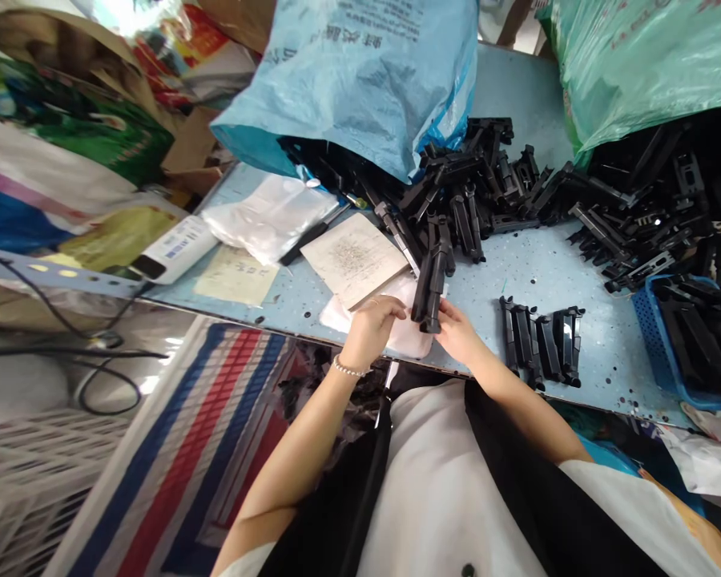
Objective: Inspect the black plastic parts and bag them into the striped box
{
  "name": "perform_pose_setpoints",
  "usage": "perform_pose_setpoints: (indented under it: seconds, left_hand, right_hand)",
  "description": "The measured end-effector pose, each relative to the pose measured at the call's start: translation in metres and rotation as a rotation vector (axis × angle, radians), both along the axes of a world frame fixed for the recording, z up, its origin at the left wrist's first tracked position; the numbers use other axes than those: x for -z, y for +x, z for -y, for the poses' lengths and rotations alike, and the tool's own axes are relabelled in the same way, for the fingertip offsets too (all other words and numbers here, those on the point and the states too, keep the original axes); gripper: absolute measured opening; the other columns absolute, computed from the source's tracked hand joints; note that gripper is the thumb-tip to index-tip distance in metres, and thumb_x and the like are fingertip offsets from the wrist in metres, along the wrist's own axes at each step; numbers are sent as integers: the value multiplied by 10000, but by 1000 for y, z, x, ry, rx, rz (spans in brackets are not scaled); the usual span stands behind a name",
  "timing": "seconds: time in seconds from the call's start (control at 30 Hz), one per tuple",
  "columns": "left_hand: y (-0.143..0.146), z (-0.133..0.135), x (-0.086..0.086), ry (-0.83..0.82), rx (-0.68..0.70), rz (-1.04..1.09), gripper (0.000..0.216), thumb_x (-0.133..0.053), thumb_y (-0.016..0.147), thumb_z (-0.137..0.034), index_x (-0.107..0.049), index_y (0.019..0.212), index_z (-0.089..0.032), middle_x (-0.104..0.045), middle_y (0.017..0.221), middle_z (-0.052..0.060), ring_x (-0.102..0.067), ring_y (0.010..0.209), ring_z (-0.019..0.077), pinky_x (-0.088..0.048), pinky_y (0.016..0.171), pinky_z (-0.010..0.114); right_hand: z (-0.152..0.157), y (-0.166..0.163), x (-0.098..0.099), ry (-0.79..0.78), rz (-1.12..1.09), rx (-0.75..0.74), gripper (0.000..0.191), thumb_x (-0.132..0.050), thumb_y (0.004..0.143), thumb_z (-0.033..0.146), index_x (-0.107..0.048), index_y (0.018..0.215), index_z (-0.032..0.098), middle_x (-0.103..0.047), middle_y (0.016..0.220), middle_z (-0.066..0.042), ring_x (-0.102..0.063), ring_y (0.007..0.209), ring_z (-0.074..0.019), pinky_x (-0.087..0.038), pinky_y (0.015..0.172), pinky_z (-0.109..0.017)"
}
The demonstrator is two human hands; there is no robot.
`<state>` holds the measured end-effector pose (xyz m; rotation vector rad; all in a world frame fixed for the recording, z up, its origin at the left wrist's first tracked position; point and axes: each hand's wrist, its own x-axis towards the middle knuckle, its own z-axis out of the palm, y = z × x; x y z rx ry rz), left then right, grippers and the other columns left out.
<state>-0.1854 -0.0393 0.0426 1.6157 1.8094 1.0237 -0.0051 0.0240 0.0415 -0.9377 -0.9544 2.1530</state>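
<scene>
Both my hands meet at the near edge of the light blue table [534, 272]. My right hand [460, 332] grips the near end of a long black plastic part [433, 280] that stands tilted away from me. My left hand [372, 324], with a bead bracelet on the wrist, has its fingers curled beside that part's base, over a white cloth [412, 340]. I cannot make out whether the left fingers pinch anything small.
A row of several finished black parts [541, 340] lies right of my hands. A big heap of black parts [486, 184] spills from a blue bag [360, 80]. A green bag [642, 64], a blue basket [690, 336], and a worn board [354, 256] surround the spot.
</scene>
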Motion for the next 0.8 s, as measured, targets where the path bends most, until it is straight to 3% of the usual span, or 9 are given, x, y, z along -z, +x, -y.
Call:
perform_pose_setpoints:
  seconds: [0.07,0.13,0.2,0.3,0.43,0.53,0.63,0.73,0.8]
  left_hand:
    - [-9,7,-5,54,57,-232,333,-410,900,-77,-725,963,-168,-735,1140,147,-676,1086,272,-552,992,467]
    - [-16,10,-6,67,74,-361,409,-390,920,-67,-723,1144,-146,-704,1254,170,-664,1145,291,-556,1024,496]
    - [-20,10,-5,88,84,-364,442,-401,941,-82,-674,1284,-135,-669,1337,169,-645,1226,289,-554,1069,488]
    - [-13,12,-7,137,88,-294,478,-424,974,-116,-587,1422,-152,-617,1429,153,-588,1343,271,-511,1148,467]
    - [14,33,-22,210,195,-216,560,-416,984,-80,-479,1528,-195,-593,1464,136,-572,1374,243,-478,1184,431]
    - [37,54,-30,265,324,-139,614,-428,982,-47,-410,1569,-225,-587,1471,132,-579,1369,210,-495,1166,372]
    - [52,62,-27,275,394,-102,638,-434,982,-39,-359,1588,-225,-555,1498,152,-543,1407,219,-502,1158,383]
    - [57,59,-23,291,430,-149,574,-487,992,-102,-408,1555,-183,-586,1453,179,-562,1389,252,-534,1126,410]
    - [54,62,-32,302,398,-188,488,-516,1001,-143,-501,1488,-178,-670,1334,152,-657,1265,228,-571,1080,375]
  right_hand:
    - [2,2,4,24,71,56,486,-850,684,485,-630,1045,245,-722,973,-8,-676,1006,-199,-558,896,-325]
    - [12,22,4,5,68,13,466,-848,708,481,-642,1047,237,-721,975,-16,-678,971,-193,-561,838,-299]
    - [25,48,1,-100,-6,-141,404,-830,754,486,-660,993,208,-715,899,-33,-688,826,-182,-550,689,-274]
    - [41,75,4,-354,-104,-334,286,-823,780,367,-661,902,165,-673,734,-28,-621,606,-138,-438,486,-217]
    - [39,63,16,-568,-156,-377,249,-814,753,272,-645,892,153,-676,773,-42,-561,604,-109,-395,441,-181]
    - [32,42,18,-408,-87,-248,327,-865,708,369,-630,840,183,-655,779,-15,-553,627,-109,-448,493,-196]
    - [34,32,14,-163,50,-135,324,-842,741,433,-643,843,199,-620,764,13,-563,658,-120,-482,569,-226]
    - [42,33,7,143,219,-120,276,-768,815,445,-652,910,213,-625,794,18,-583,725,-147,-503,655,-271]
    - [46,39,-2,297,262,-208,258,-740,838,429,-665,961,214,-653,843,8,-618,817,-175,-528,769,-317]
